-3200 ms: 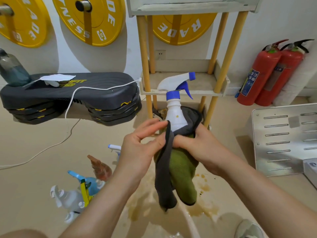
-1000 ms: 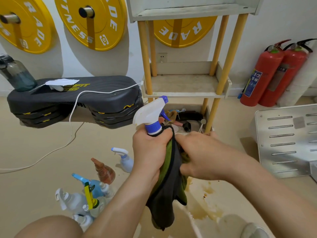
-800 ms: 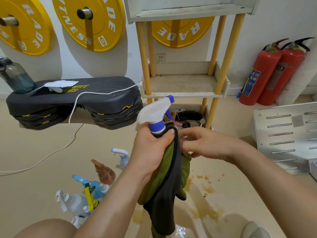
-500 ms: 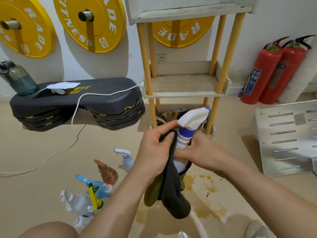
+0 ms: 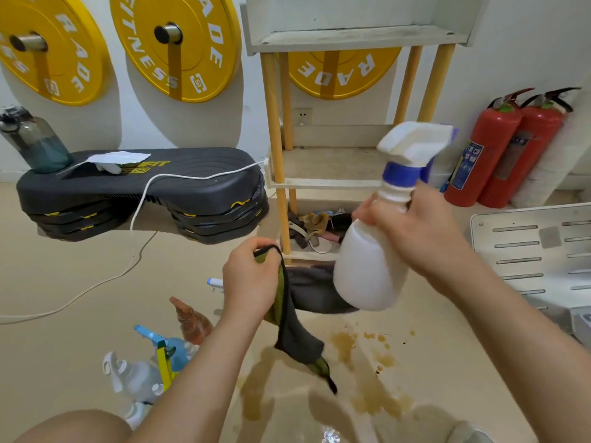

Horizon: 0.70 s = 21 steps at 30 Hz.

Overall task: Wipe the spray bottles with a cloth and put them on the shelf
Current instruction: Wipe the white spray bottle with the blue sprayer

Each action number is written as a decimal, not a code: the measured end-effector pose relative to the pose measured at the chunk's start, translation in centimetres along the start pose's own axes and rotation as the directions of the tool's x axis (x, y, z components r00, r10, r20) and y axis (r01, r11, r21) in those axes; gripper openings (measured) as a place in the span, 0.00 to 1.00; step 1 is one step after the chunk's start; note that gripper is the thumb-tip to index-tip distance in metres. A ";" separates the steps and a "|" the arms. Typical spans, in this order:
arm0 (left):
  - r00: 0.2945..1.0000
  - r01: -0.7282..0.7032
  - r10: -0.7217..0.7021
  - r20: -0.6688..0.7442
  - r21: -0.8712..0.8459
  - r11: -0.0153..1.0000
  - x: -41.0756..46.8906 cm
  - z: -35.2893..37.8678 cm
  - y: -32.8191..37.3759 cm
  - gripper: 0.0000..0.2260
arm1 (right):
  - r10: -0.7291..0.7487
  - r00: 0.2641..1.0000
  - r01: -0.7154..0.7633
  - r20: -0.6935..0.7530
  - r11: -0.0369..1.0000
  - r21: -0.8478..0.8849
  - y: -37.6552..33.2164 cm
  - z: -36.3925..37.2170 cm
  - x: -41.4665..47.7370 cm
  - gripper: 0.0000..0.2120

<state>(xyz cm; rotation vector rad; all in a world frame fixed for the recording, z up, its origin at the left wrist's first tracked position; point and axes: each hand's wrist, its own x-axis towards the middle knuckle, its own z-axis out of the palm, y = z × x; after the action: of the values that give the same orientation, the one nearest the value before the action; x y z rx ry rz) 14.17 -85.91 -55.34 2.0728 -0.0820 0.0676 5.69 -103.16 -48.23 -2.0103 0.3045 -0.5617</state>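
Head-worn camera looks forward and down, facing the nearby shelf (image 5: 319, 183).

Shelf (image 5: 351, 39), middle tier (image 5: 332, 164): bare board, open to the front between front-left post (image 5: 271, 123) and front-right post (image 5: 439, 71); top tier caps it above. Spray bottle (image 5: 371, 266), gripped in right hand (image 5: 422, 238), hangs before the right part of that opening. Bottom tier packed with clutter (image 5: 315, 227). Cloth (image 5: 297, 334) dangles from left hand (image 5: 252, 282), low, before the shelf foot. Floor at left: loose bottles (image 5: 150, 362) bunched; step platform (image 5: 140, 183) just beside the shelf; cable (image 5: 137, 225) trailing. At right: fire extinguishers (image 5: 499, 148), metal panel (image 5: 531, 247).
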 end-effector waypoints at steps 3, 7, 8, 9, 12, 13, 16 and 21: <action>0.984 0.177 -0.169 0.053 -0.285 0.942 -0.1 0.6 0.7 0.08 | 0.030 0.969 0.017 0.245 0.982 -0.189 0.5 0.9 -0.8 0.08; 0.945 0.305 -0.267 0.191 -0.813 0.496 0.4 -1.1 3.6 0.04 | 0.152 0.930 0.028 0.336 0.879 -0.477 3.4 3.9 -2.3 0.11; 0.945 0.316 -0.220 0.243 -0.857 0.407 0.3 -1.7 4.2 0.05 | 0.178 0.929 0.007 0.323 0.867 -0.498 3.8 4.3 -2.3 0.11; 0.945 0.326 -0.133 0.298 -0.870 0.371 0.0 -2.2 4.9 0.06 | 0.202 0.929 -0.024 0.309 0.869 -0.494 3.9 4.5 -2.2 0.12; 0.892 0.175 0.224 0.393 -0.756 0.631 -1.7 -2.5 6.0 0.15 | 0.198 0.932 -0.048 0.304 0.898 -0.437 2.8 4.6 -2.1 0.09; 0.860 -0.053 0.350 0.370 -0.618 0.784 -2.3 -2.1 5.6 0.19 | 0.164 0.930 -0.006 0.328 0.901 -0.433 2.3 4.6 -2.2 0.08; 0.657 -0.754 0.729 0.192 0.135 0.643 -1.9 -0.8 3.7 0.19 | 0.083 0.913 0.077 0.400 0.927 -0.367 1.3 4.7 -2.8 0.05; 0.794 -0.608 0.602 0.084 0.114 0.786 -0.8 0.0 3.2 0.17 | 0.085 0.942 0.002 0.325 0.966 -0.260 1.3 5.5 -3.5 0.07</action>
<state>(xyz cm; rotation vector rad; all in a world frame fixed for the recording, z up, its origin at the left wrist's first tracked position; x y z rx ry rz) 13.11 -87.46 -52.65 2.1047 -0.7966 0.4356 5.51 -98.09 -52.46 -2.3006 0.2196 -0.1504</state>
